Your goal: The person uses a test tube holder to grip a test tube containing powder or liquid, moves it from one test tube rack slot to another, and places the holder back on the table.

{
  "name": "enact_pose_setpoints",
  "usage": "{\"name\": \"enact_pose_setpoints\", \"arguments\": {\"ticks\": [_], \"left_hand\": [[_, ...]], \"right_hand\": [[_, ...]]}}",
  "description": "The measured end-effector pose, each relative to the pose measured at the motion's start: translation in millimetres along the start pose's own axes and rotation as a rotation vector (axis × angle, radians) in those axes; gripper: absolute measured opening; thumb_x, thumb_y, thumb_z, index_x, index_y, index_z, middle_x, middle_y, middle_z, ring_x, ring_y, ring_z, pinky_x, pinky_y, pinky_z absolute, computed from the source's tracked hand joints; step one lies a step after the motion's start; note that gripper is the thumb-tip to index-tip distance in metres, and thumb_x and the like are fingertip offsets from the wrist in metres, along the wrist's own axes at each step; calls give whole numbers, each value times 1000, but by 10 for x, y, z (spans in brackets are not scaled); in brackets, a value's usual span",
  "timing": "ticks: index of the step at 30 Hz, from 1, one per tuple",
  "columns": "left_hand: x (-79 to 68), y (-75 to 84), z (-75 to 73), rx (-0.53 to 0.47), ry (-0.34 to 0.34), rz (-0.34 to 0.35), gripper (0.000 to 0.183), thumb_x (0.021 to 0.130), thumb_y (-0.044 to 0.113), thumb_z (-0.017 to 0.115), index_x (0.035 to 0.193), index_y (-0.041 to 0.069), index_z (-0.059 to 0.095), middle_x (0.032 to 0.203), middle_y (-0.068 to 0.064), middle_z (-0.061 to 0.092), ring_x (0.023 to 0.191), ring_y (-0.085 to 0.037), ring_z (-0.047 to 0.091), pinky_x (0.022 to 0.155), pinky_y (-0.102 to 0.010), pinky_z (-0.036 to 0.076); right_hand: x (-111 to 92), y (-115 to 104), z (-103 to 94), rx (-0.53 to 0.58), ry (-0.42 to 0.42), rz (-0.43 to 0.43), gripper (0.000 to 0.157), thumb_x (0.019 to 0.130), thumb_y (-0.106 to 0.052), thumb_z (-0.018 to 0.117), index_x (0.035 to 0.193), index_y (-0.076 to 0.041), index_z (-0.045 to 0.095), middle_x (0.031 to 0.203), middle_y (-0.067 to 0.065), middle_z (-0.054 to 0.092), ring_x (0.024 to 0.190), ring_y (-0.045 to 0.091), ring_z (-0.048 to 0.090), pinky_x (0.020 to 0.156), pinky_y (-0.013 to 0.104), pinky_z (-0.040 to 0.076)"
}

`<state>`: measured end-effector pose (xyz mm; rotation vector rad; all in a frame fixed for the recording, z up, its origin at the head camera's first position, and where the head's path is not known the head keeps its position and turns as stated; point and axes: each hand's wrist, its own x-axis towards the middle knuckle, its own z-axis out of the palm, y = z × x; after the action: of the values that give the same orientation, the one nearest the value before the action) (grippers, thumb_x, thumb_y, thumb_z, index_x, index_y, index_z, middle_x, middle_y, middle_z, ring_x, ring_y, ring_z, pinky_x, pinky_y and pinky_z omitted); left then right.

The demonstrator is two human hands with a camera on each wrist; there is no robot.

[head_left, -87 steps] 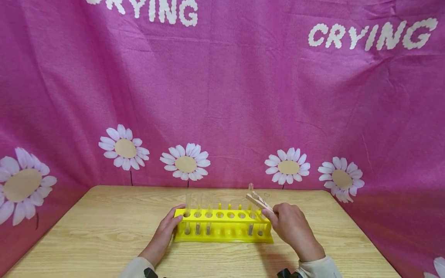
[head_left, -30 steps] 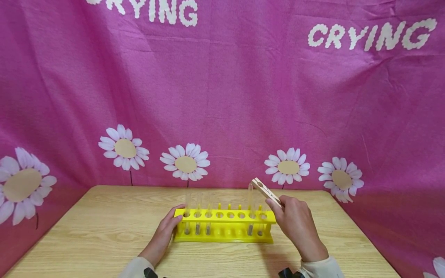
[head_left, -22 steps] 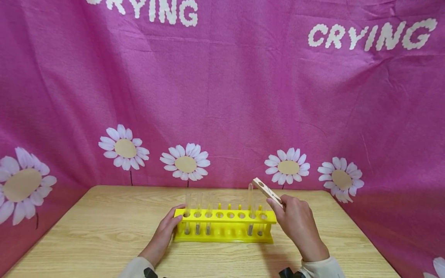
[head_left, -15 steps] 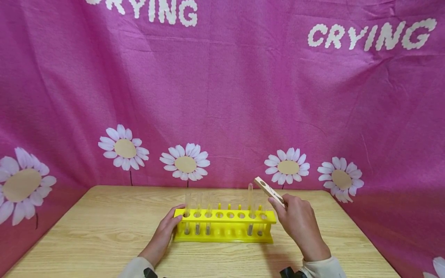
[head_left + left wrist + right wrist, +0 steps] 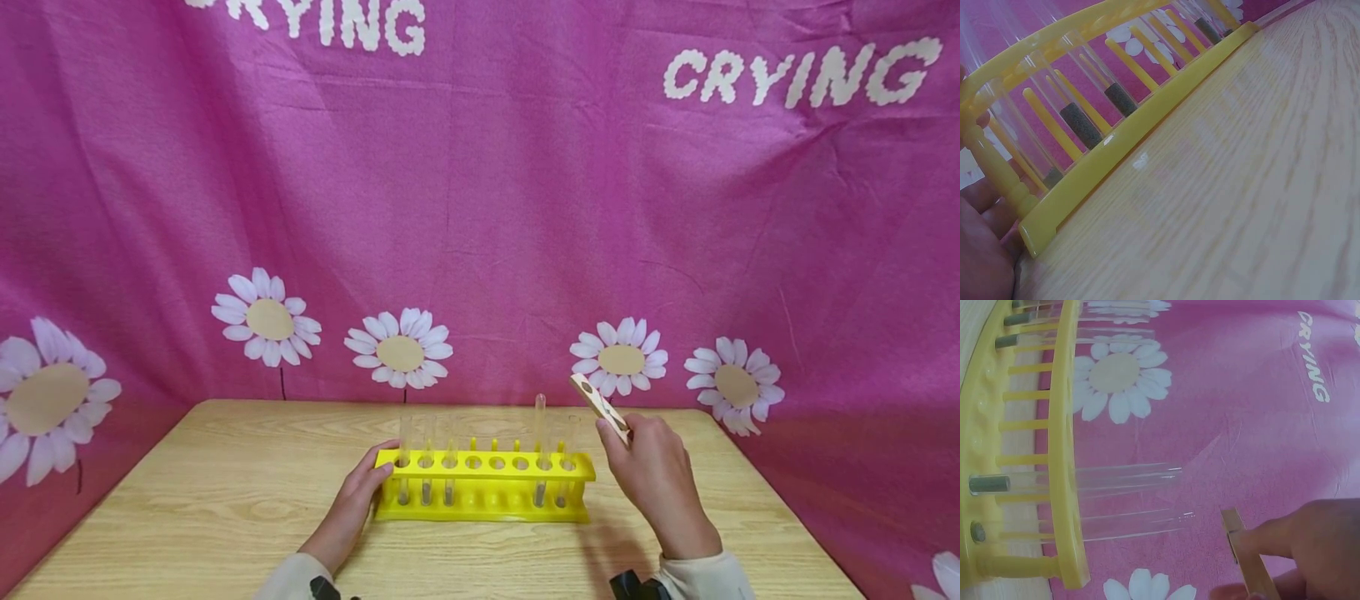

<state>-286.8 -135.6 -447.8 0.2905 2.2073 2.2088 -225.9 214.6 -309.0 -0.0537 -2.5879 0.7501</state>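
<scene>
A yellow test tube rack [image 5: 486, 511] stands on the table, with several clear test tubes upright in its holes toward both ends. Dark grey matter lies at the bottoms of the tubes, as in the test tube [image 5: 1080, 125] in the left wrist view. My left hand [image 5: 348, 504] grips the rack's left end, thumb in front and fingers partly hidden behind. My right hand [image 5: 660, 483] pinches a wooden test tube clamp [image 5: 600, 406], raised past the rack's right end. In the right wrist view, the clamp [image 5: 1244, 550] is apart from the nearest test tube [image 5: 1135, 524].
The wood-grain table [image 5: 187, 500] extends around the rack on all sides. Behind it hangs a pink cloth [image 5: 480, 208] with daisies and white lettering. Yellow pegs [image 5: 495, 446] stick up along the rack's back. The rack's middle holes hold no tubes.
My right hand has moved the clamp up and to the right, away from the second tube from the right, where it was earlier. My left hand and the rack have stayed put.
</scene>
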Motion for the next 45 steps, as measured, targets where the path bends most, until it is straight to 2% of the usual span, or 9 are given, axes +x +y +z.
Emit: {"name": "enact_pose_setpoints", "arguments": {"ticks": [3, 7, 9, 16, 22, 29, 35, 45], "left_hand": [[2, 6, 3, -2, -1, 7, 42, 101, 28, 43, 140, 13, 47, 152, -12, 32, 141, -31, 21, 113, -54, 12], [1, 15, 7, 2, 0, 12, 42, 101, 28, 43, 140, 12, 47, 151, -12, 34, 140, -30, 23, 113, -55, 13], [-1, 16, 8, 2, 2, 7, 42, 101, 29, 44, 139, 13, 47, 150, -11, 35, 139, -29, 25, 113, -54, 14], [-8, 8, 14, 8, -1, 23, 43, 100, 30, 45, 139, 13, 48, 149, -11, 37, 136, -27, 27, 112, -51, 15], [-12, 25, 17, -1, -6, 12, 44, 101, 30, 44, 140, 11, 46, 152, -12, 32, 140, -29, 22, 114, -53, 12], [-8, 19, 9, 4, -2, 3, 45, 100, 31, 44, 140, 11, 46, 153, -12, 30, 141, -30, 20, 114, -55, 10], [2, 5, 3, -2, -4, 7, 44, 100, 32, 45, 139, 13, 47, 152, -12, 32, 139, -29, 21, 113, -55, 11], [5, 8, -6, -8, -4, -11, 45, 100, 34, 44, 140, 14, 46, 152, -10, 32, 140, -28, 22, 114, -55, 11]], "right_hand": [[8, 13, -2, -7, 21, 4, 29, 92, -26, 62, 94, 2, 63, 68, 8, 48, 59, 23, 44, 50, 32, 35], [12, 34, 1, -12, 31, 40, 36, 92, -24, 62, 112, 5, 53, 77, 12, 51, 60, 24, 46, 51, 33, 37], [12, 44, 5, -9, 30, 67, 38, 92, -21, 61, 117, 4, 47, 79, 13, 51, 59, 25, 46, 50, 32, 39], [16, 107, 0, -45, 43, 85, 28, 92, -19, 58, 108, 2, 47, 77, 13, 52, 60, 26, 47, 50, 34, 38], [17, 150, 13, -51, 22, 112, 25, 93, -17, 58, 105, 1, 46, 75, 12, 50, 59, 25, 45, 48, 33, 38], [53, 199, 69, -34, 27, 133, 22, 94, -14, 55, 103, 3, 44, 80, 16, 48, 65, 27, 45, 54, 36, 41], [68, 252, 58, -59, -41, 169, 24, 93, -15, 56, 103, 3, 45, 78, 16, 50, 64, 26, 46, 53, 36, 42], [71, 332, 19, -125, -147, 215, 22, 89, -20, 58, 95, -1, 50, 69, 11, 53, 61, 27, 48, 52, 37, 36]]}}
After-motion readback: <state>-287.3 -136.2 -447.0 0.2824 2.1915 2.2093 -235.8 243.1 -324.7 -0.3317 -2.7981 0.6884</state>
